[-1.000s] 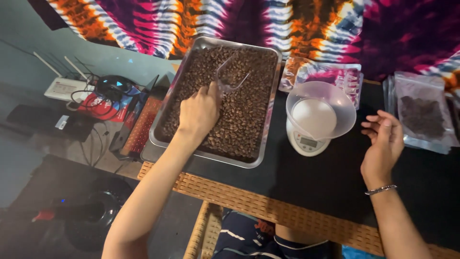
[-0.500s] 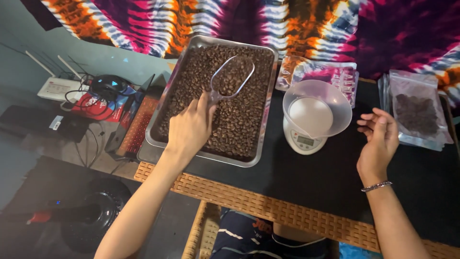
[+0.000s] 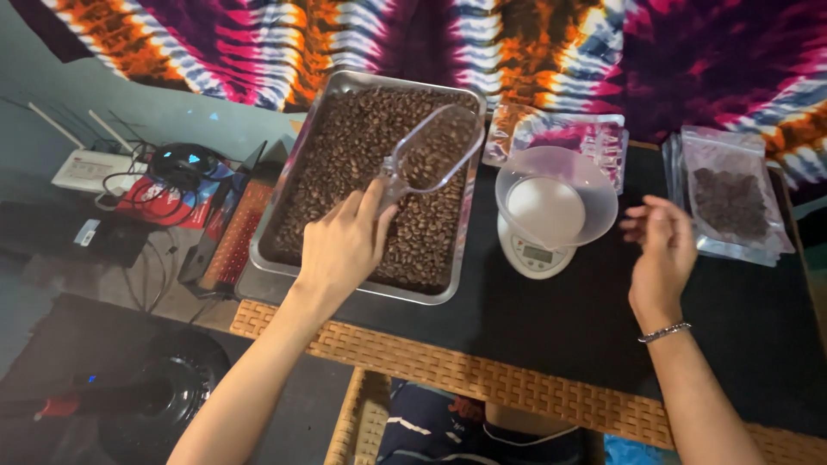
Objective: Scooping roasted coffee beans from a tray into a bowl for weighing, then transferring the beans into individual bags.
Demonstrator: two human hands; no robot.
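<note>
My left hand (image 3: 345, 245) grips the handle of a clear plastic scoop (image 3: 431, 153) filled with coffee beans, held above a metal tray (image 3: 274, 258) full of roasted beans (image 3: 353, 146). To the right of the tray stands a small white scale (image 3: 534, 254) with a clear empty bowl (image 3: 556, 194) on it. My right hand (image 3: 659, 254) hovers over the black tabletop just right of the scale, fingers apart and holding nothing. A bracelet circles that wrist.
Clear pouches holding beans (image 3: 730, 196) lie at the right, more pouches (image 3: 560, 133) behind the bowl. A tie-dye cloth (image 3: 534, 43) hangs at the back. The table has a wicker edge (image 3: 482, 379). A router (image 3: 86, 168), cables and a keyboard (image 3: 228, 237) sit at the left, lower down.
My left hand has lifted the scoop out of the beans, loaded, and swung it right toward the bowl. My right hand stays beside the scale, drifting slightly left.
</note>
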